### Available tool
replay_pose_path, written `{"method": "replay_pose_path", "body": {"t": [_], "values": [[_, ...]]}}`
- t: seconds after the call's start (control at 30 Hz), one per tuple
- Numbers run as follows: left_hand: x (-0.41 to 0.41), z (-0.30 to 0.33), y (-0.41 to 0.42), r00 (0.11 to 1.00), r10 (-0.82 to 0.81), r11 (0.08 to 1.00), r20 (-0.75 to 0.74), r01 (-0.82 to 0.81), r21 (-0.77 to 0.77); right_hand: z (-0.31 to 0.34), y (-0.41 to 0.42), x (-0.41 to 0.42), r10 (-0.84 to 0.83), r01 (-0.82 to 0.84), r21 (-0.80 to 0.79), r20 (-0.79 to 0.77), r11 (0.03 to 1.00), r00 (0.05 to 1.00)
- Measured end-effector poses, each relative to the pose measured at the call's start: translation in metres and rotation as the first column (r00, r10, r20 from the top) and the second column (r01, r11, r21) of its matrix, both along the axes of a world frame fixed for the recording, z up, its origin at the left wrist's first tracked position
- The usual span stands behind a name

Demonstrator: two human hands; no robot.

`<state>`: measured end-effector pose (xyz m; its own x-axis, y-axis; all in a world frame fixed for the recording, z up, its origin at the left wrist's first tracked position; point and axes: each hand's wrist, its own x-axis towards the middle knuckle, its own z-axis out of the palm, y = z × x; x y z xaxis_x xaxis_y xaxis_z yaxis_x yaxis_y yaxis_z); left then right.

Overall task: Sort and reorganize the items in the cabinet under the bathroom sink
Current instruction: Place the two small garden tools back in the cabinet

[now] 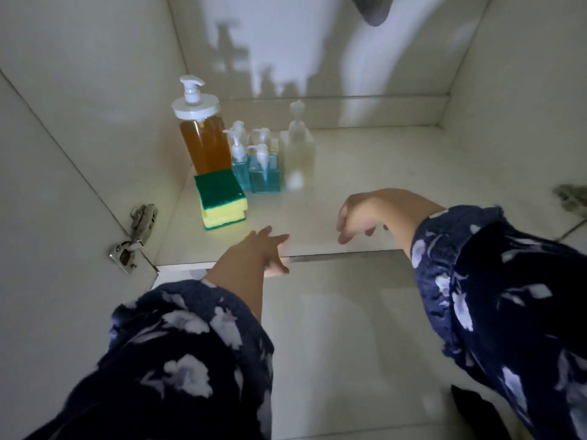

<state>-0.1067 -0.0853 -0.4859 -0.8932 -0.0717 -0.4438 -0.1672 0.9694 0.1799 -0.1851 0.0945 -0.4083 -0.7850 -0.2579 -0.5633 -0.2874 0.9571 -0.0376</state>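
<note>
Dim white cabinet interior, lit from the front; cabinet floor pale and mostly bare toward the right. Drain pipe hangs dark at top. Door hinge on the left wall, door swung open.

Items grouped tight in the back-left corner, tallest behind, shortest in front. Judged deliberate: each one stays visible and reachable from the opening.
- Large pump bottle, amber liquid, white pump head, upright against the left wall.
- Blue pump bottles, small, square, clear with blue liquid, at least three, packed touching just right of the amber one.
- Clear pump bottle, pale and blurred, contents hard to tell, beside the blue set.
- Sponges, two stacked, green scour face up, yellow foam below, in front of the amber bottle.

Left hand at the front edge of the floor, fingers spread and fairly straight, grip holding nothing. Right hand hovers above the floor, well apart from the bottles, fingers loosely curled downward, grip empty. Floral dark sleeves on both arms.

Grey rag-like thing at far right edge; too blurred to identify.

Judgement: sorting looks near done.
</note>
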Motion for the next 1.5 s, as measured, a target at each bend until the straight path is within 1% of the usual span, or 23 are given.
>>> {"method": "replay_pose_path", "body": {"t": [0.1,0.17,0.23,0.33,0.4,0.5,0.6,0.67,0.77,0.9,0.97,1.1,1.2,1.27,1.3,1.37,1.43,1.5], "values": [[0.023,0.016,0.033,0.990,-0.067,0.981,-0.126,0.089,0.174,0.007,0.036,0.034,-0.055,0.056,-0.019,0.041,0.998,0.998],[0.039,0.025,0.060,0.981,-0.133,0.959,-0.144,0.164,0.231,0.013,0.063,0.059,-0.140,0.145,-0.075,0.065,0.987,0.988],[0.052,0.030,0.088,0.971,-0.204,0.945,-0.124,0.228,0.235,0.023,0.093,0.087,-0.237,0.247,-0.100,0.104,0.964,0.966],[0.073,0.035,0.137,0.948,-0.304,0.909,-0.092,0.318,0.269,0.038,0.141,0.135,-0.376,0.389,-0.160,0.110,0.907,0.920],[0.089,0.038,0.174,0.920,-0.385,0.869,-0.072,0.388,0.307,0.046,0.173,0.168,-0.431,0.443,-0.158,0.104,0.883,0.896],[0.112,0.035,0.228,0.863,-0.503,0.803,-0.047,0.487,0.343,0.051,0.216,0.212,-0.508,0.525,-0.139,0.137,0.840,0.850],[0.129,0.025,0.278,0.833,-0.552,0.762,-0.033,0.520,0.386,0.050,0.255,0.245,-0.577,0.595,-0.138,0.152,0.792,0.802],[0.142,0.013,0.310,0.824,-0.567,0.747,0.004,0.512,0.423,0.043,0.282,0.266,-0.640,0.664,-0.150,0.180,0.732,0.747],[0.162,-0.016,0.356,0.825,-0.559,0.753,0.080,0.465,0.466,0.018,0.324,0.293,-0.689,0.721,-0.145,0.218,0.677,0.691],[0.175,-0.069,0.396,0.866,-0.485,0.790,0.123,0.374,0.486,-0.050,0.377,0.314,-0.725,0.763,-0.200,0.236,0.615,0.647],[0.172,-0.095,0.408,0.888,-0.449,0.812,0.099,0.360,0.460,-0.090,0.397,0.319,-0.745,0.777,-0.260,0.228,0.574,0.627],[0.154,-0.131,0.425,0.937,-0.347,0.857,-0.027,0.329,0.397,-0.162,0.417,0.303,-0.764,0.757,-0.386,0.175,0.527,0.621],[0.138,-0.143,0.437,0.970,-0.235,0.870,-0.059,0.237,0.432,-0.198,0.422,0.279,-0.808,0.723,-0.534,0.119,0.439,0.578],[0.128,-0.154,0.446,0.979,-0.190,0.860,-0.068,0.199,0.471,-0.216,0.424,0.263,-0.832,0.705,-0.586,0.092,0.399,0.547],[0.122,-0.160,0.449,0.982,-0.174,0.859,-0.067,0.185,0.477,-0.225,0.424,0.257,-0.839,0.706,-0.589,0.083,0.394,0.538],[0.113,-0.171,0.453,0.986,-0.157,0.868,-0.051,0.162,0.469,-0.244,0.424,0.246,-0.838,0.721,-0.549,0.065,0.424,0.542],[0.107,-0.179,0.454,0.987,-0.157,0.874,-0.038,0.156,0.460,-0.260,0.423,0.239,-0.822,0.734,-0.472,0.034,0.488,0.568],[0.102,-0.183,0.451,0.992,-0.128,0.852,-0.018,0.119,0.509,-0.268,0.422,0.233,-0.802,0.728,-0.405,-0.023,0.554,0.597]]}}
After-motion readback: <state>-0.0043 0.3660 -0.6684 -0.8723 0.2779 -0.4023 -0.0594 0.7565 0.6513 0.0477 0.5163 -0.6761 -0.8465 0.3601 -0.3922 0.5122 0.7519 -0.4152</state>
